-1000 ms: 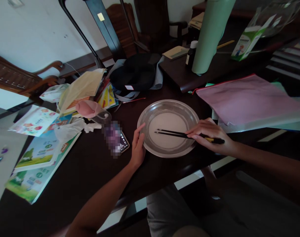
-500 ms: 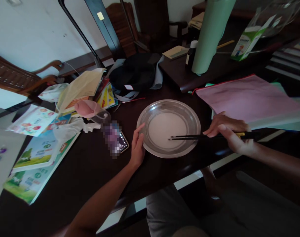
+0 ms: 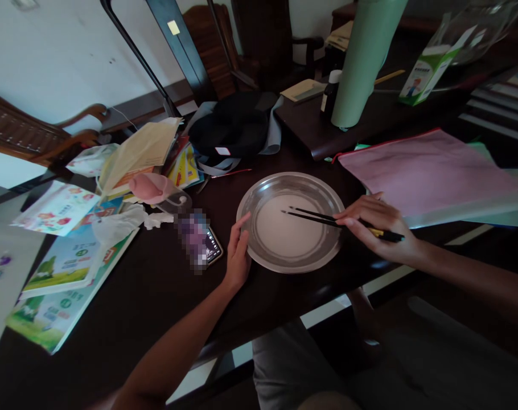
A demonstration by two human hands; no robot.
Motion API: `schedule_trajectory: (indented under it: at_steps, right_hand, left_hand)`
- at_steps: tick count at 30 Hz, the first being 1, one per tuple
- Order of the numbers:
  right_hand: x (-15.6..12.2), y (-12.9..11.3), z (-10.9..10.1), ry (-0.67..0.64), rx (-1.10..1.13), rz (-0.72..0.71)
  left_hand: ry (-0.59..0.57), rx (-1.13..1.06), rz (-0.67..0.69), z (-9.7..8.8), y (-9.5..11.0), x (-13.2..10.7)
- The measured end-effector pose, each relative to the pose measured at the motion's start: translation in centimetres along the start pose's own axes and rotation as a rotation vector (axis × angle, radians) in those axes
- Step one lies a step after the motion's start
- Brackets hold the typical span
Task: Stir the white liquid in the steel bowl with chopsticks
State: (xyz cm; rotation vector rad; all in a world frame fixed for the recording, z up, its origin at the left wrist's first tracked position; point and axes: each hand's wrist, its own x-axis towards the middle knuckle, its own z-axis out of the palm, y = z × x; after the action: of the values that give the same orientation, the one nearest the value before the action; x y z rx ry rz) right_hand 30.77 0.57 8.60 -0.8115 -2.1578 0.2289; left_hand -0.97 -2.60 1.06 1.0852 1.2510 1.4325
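Observation:
A wide metal basin (image 3: 293,264) sits on the dark table with a pale, whitish layer (image 3: 290,230) in its bottom; whether this is liquid or powder I cannot tell. My left hand (image 3: 238,250) is at the basin's left rim, its fingers closed on the edge, one finger pointing over it. A pair of black chopsticks (image 3: 316,216) with a gold band is gripped in my right hand (image 3: 372,225), to the basin's right. Their tips are slightly apart, over the basin's whitish middle. Whether the tips touch the layer is unclear.
A phone (image 3: 212,247) lies left of my left hand, near a pink-topped bottle (image 3: 150,189) and books (image 3: 62,267). A black bag (image 3: 233,128) sits behind the basin. A pink zip pouch (image 3: 430,173) lies at right, with a green cylinder (image 3: 364,68) beyond.
My right hand has moved left and turned, carrying the chopsticks; their tips have shifted up and slightly left within the basin. My left hand and the basin stay nearly where they were.

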Motion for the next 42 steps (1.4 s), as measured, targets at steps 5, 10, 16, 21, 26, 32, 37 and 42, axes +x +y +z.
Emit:
schedule_trajectory:
  at_steps: [5,10,16,21,26,32,37,42]
  right_hand:
    - [-0.5,-0.4,-1.5,0.110,0.132,0.017]
    - [-0.9,-0.9,-1.2,0.052,0.251,-0.011]
    - [-0.6,-0.8,0.9,-0.065,0.146,-0.028]
    - [-0.2,-0.3,1.2,-0.059,0.054,-0.006]
    - [-0.3,-0.3,-0.6,0.071,0.024,0.037]
    - [-0.9,-0.8,-1.7,0.063,0.228,0.058]
    - [-0.8,-1.1,-0.1,-0.049,0.166,0.011]
    - [-0.3,-0.7,1.4,-0.062,0.093,0.002]
  left_hand:
    - [-0.003,-0.002,-0.007,0.0,0.0,0.0]
    - [0.000,0.003,-0.017,0.0,0.0,0.0]
    - [-0.007,0.002,-0.025,-0.1,-0.2,0.1]
    - [-0.015,-0.012,-0.026,-0.1,-0.2,0.1]
    - [-0.009,0.017,0.000,-0.1,-0.2,0.0]
    - [-0.020,0.021,-0.004,-0.1,0.0,0.0]
    - [-0.007,0.004,-0.015,-0.1,-0.1,0.0]
    - [-0.010,-0.016,-0.038,-0.1,-0.2,0.0]
